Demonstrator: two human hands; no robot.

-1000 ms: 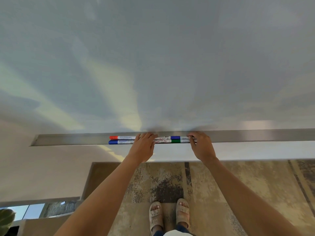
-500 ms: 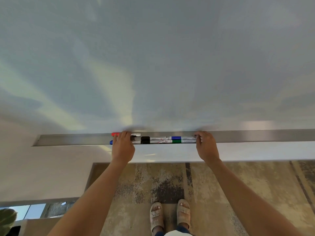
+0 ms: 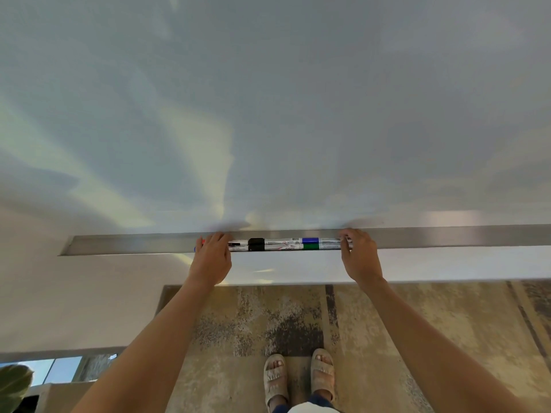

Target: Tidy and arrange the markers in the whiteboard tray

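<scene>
A long metal whiteboard tray (image 3: pixel 128 244) runs across the wall below the whiteboard (image 3: pixel 268 114). Several markers lie in it end to end in two rows. Their caps show black (image 3: pixel 256 244), blue (image 3: pixel 310 240) and green (image 3: pixel 311 247). My left hand (image 3: pixel 212 257) lies over the left end of the rows, with a red cap (image 3: pixel 203 241) and a blue cap (image 3: pixel 195 249) peeking out beside it. My right hand (image 3: pixel 359 257) holds the right end, fingers above and thumb below. Both hands hide the marker ends.
The tray continues bare to the left and to the right (image 3: pixel 447 236) of the markers. Below are a patterned rug (image 3: pixel 268 323) and my sandalled feet (image 3: pixel 298 374). A plant leaf (image 3: pixel 13 386) shows at the bottom left.
My left hand slid left from the middle of the markers to their left end, uncovering the black caps. My right hand shifted slightly right at the right end.
</scene>
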